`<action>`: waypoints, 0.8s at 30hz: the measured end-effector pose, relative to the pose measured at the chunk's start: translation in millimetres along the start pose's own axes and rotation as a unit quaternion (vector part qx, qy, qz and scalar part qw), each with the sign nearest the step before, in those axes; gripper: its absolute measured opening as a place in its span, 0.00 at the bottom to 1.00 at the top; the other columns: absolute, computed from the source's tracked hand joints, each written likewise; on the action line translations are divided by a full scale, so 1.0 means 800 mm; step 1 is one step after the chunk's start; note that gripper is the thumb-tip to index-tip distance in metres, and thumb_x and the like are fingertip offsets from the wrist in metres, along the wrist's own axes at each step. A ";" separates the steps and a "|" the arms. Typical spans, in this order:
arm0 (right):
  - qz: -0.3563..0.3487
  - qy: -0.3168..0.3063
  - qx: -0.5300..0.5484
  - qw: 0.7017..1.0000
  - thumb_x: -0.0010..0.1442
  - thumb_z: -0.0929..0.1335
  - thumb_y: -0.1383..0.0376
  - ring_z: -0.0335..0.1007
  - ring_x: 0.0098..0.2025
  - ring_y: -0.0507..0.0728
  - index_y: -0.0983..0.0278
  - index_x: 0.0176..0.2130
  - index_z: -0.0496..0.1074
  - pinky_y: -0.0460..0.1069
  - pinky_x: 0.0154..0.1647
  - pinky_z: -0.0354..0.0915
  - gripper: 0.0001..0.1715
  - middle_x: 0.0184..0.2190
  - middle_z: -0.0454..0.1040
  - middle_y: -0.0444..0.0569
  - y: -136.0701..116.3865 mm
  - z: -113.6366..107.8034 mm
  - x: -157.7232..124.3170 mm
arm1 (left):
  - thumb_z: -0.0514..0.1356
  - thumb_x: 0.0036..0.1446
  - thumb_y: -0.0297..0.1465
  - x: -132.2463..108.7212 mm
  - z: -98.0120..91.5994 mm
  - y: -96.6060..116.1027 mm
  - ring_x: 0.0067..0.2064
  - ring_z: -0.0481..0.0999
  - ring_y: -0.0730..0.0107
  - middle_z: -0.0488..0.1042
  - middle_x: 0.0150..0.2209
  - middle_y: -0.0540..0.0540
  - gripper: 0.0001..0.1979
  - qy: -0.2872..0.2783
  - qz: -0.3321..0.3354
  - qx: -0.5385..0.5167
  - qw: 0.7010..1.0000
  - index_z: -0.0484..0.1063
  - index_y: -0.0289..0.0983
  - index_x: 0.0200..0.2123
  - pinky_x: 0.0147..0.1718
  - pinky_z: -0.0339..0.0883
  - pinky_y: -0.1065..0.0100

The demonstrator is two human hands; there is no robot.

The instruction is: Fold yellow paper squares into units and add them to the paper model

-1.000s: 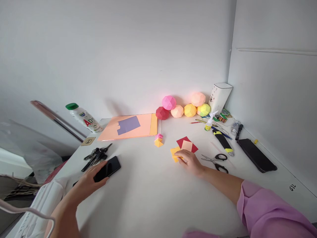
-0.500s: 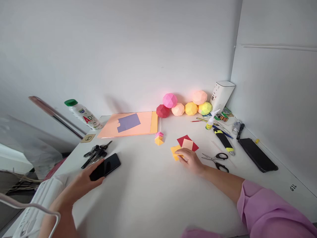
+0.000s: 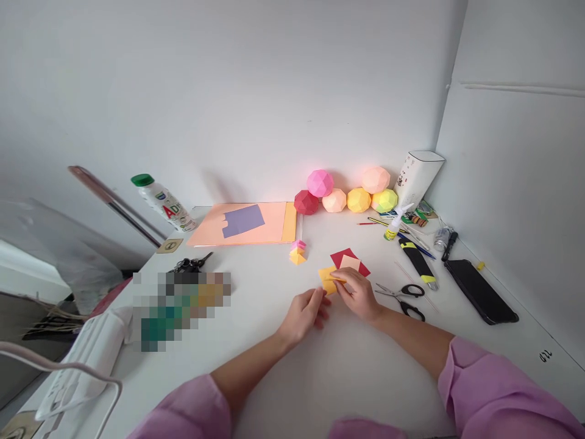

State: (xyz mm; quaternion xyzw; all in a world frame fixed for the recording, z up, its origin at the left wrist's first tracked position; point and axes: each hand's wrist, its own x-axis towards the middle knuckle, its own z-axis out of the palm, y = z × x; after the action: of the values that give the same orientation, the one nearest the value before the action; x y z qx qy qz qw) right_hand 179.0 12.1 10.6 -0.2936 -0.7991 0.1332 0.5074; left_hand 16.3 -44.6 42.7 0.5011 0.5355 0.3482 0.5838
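My right hand (image 3: 359, 294) pinches a small yellow paper piece (image 3: 328, 279) above the white table. My left hand (image 3: 302, 314) is at the lower left edge of that paper, its thumb and index finger drawn together; whether they grip the paper is hard to tell. Behind my right hand lie a dark red paper square (image 3: 339, 258) and a peach square (image 3: 350, 262), one overlapping the other. Small folded pink and yellow paper pieces (image 3: 298, 255) sit to the left, nearer the wall.
Scissors (image 3: 402, 292), a cutter (image 3: 418, 263), a glue bottle (image 3: 392, 229) and a black case (image 3: 481, 291) lie right. Faceted paper balls (image 3: 359, 200) line the wall. Paper sheets (image 3: 274, 222), a tilted bottle (image 3: 164, 204), keys (image 3: 194, 264) and a pixelated area are left.
My left hand has let go of the phone and moved right to the yellow paper. My right hand keeps its hold. The phone's place now appears pixelated, and the view has shifted slightly.
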 end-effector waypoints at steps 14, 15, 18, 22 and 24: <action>0.022 -0.049 0.016 0.998 0.59 0.61 0.73 0.70 0.38 0.57 0.60 0.43 0.68 0.54 0.38 0.71 0.13 0.34 0.74 0.50 -0.005 -0.003 0.003 | 0.59 0.53 0.43 0.039 -0.018 -0.007 0.32 0.76 0.68 0.75 0.33 0.41 0.19 -0.183 0.037 -0.233 0.954 0.73 0.30 0.35 0.34 0.70 0.66; 0.021 -0.052 0.019 0.998 0.59 0.62 0.73 0.70 0.38 0.57 0.60 0.43 0.67 0.54 0.38 0.71 0.14 0.35 0.74 0.50 -0.004 -0.003 0.002 | 0.59 0.53 0.42 0.039 -0.018 -0.007 0.32 0.76 0.68 0.75 0.33 0.42 0.18 -0.181 0.038 -0.232 0.955 0.72 0.31 0.35 0.33 0.70 0.66; 0.004 -0.061 0.027 0.998 0.59 0.62 0.73 0.70 0.39 0.57 0.60 0.44 0.67 0.55 0.39 0.71 0.14 0.35 0.74 0.50 -0.003 -0.003 0.002 | 0.58 0.54 0.44 0.040 -0.018 -0.007 0.32 0.76 0.68 0.75 0.32 0.42 0.19 -0.174 0.039 -0.244 0.953 0.72 0.31 0.35 0.34 0.70 0.65; -0.011 -0.073 0.035 0.997 0.59 0.63 0.73 0.70 0.40 0.57 0.60 0.45 0.67 0.55 0.40 0.71 0.15 0.36 0.74 0.51 -0.006 -0.004 0.004 | 0.58 0.52 0.46 0.040 -0.019 -0.006 0.36 0.76 0.64 0.76 0.32 0.41 0.22 -0.161 0.036 -0.251 0.954 0.71 0.31 0.35 0.37 0.69 0.63; -0.010 -0.085 0.034 0.996 0.59 0.63 0.72 0.70 0.42 0.57 0.60 0.45 0.68 0.55 0.42 0.70 0.15 0.38 0.73 0.52 -0.008 -0.005 0.005 | 0.58 0.52 0.46 0.041 -0.018 -0.007 0.35 0.77 0.64 0.76 0.31 0.42 0.22 -0.158 0.029 -0.248 0.955 0.70 0.31 0.36 0.37 0.70 0.63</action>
State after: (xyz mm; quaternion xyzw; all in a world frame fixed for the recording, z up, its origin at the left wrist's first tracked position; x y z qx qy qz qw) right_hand 178.9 9.4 18.7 -0.2558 -0.8372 0.1795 0.4488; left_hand 7.4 -12.4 29.3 0.4044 0.3178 0.4035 0.7567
